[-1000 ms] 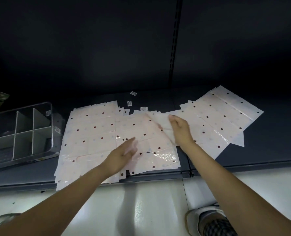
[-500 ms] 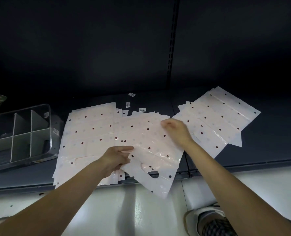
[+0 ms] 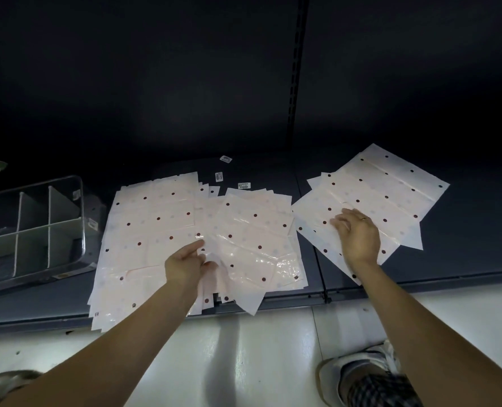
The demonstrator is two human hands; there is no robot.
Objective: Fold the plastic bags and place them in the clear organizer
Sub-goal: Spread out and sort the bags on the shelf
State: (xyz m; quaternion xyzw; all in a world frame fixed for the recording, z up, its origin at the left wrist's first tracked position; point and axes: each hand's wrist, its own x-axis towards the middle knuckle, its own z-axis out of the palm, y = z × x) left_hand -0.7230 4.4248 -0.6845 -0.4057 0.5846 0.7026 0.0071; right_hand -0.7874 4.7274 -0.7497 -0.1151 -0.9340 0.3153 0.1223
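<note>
Under your two hands, dotted plastic bags lie spread on the dark shelf [image 3: 464, 259].

Your left hand [image 3: 185, 267] pinches the glossy top bag [image 3: 252, 239] of the middle pile between thumb and forefinger; your right hand [image 3: 359, 237], fingers loosely spread, rests on the right pile [image 3: 384, 198]. Well out past your left hand stands the clear organizer [image 3: 32, 227], its dividers upright, just beside the left pile [image 3: 147, 230].

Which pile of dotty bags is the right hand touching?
The right pile, lying apart from the others. The right hand rests on it, while the left hand pinches a bag on the middle pile.
</note>
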